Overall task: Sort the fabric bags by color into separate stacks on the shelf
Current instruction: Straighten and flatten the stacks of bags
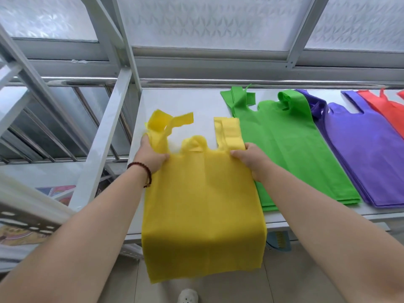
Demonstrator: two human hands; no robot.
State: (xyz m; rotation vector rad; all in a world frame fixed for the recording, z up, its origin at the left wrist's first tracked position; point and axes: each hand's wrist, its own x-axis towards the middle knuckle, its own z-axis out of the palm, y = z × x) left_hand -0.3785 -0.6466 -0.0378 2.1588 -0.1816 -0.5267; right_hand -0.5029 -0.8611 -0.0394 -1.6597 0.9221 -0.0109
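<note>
I hold a yellow fabric bag (pixel 203 206) by its upper corners over the left part of the white shelf (pixel 175 106). My left hand (pixel 150 157) grips the bag at its left handle, and my right hand (pixel 249 158) grips it below the right handle. The bag's lower half hangs past the shelf's front edge. To its right lies a stack of green bags (pixel 290 145), then a stack of purple bags (pixel 367 154), then red bags (pixel 391 110) at the frame's right edge.
White metal shelf posts (pixel 102 132) rise at the left. A frosted window (pixel 196 22) and a metal rail run behind the shelf. A blue basket (pixel 279 240) sits under the shelf. Tiled floor and a shoe (pixel 188 296) show below.
</note>
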